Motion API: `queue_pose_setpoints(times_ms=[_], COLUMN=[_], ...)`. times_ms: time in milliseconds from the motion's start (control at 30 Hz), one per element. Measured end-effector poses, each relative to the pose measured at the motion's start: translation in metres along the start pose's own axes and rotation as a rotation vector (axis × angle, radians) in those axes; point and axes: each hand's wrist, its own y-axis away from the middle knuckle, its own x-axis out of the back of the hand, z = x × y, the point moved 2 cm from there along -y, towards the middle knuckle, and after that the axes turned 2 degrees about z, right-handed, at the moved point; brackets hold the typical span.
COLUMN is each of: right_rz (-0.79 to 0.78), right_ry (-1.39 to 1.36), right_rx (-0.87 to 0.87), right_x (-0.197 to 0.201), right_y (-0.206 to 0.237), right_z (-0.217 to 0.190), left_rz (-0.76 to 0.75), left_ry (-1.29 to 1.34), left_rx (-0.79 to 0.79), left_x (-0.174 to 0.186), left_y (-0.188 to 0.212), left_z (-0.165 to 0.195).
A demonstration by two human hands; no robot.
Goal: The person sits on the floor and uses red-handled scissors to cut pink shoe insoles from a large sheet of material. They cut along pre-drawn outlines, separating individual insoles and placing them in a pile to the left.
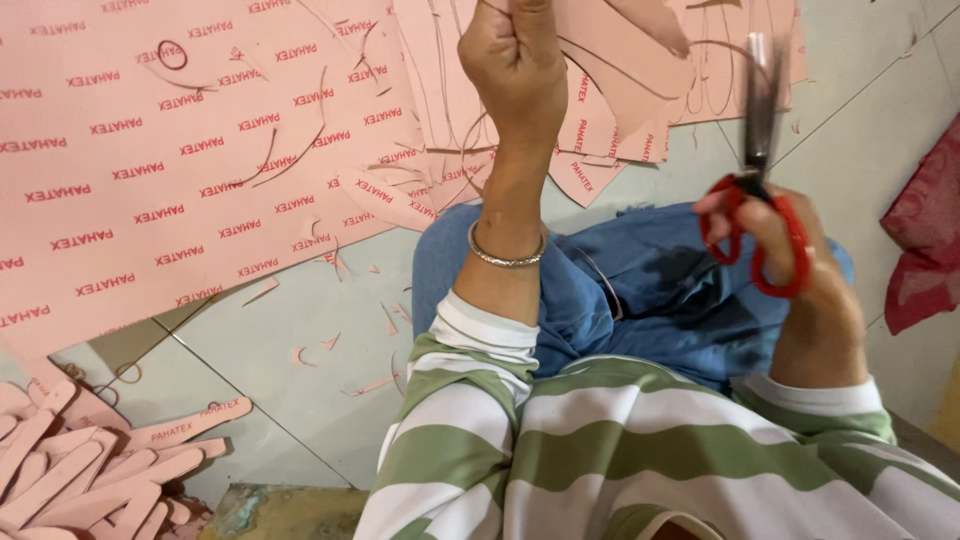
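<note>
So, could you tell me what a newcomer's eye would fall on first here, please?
Probably the red-handled scissors in the right hand, blades pointing up, at the right. Next, the big pink sheet with printed lettering spread over the floor at upper left, and the left hand raised in a closed grip at top centre. A pile of pink cut strips lies at lower left.

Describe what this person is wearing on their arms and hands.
Both arms wear long sleeves striped in broad green and white bands, with white cuffs. The left wrist carries a thin silver bangle. Left hand and right hand are bare: no gloves.
</note>
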Motion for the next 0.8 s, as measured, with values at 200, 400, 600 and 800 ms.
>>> queue_pose_setpoints(times_ms=[200, 400, 600, 800], right_rz=[-0.132, -0.198, -0.229, -0.175], right_ry=[0.026, 0.010, 0.002, 0.071], right_rx=[0.108, -0.083, 0.013, -0.057], right_x=[0.014, -0.013, -0.011, -0.013], right_y=[0.005, -0.021, -0.030, -0.032], right_z=[-0.018, -0.014, -0.013, -0.012], left_rz=[-0.192, -0.305, -0.389, -0.477], left_ry=[-0.230, -0.296, -0.197, -0.202], left_rx=[-0.103, -0.156, -0.063, 0.082], left_x=[-0.006, -0.006, -0.004, -0.009], left_y=[0.002, -0.003, -0.003, 0.009], left_z=[0.002, 0.001, -0.002, -0.011])
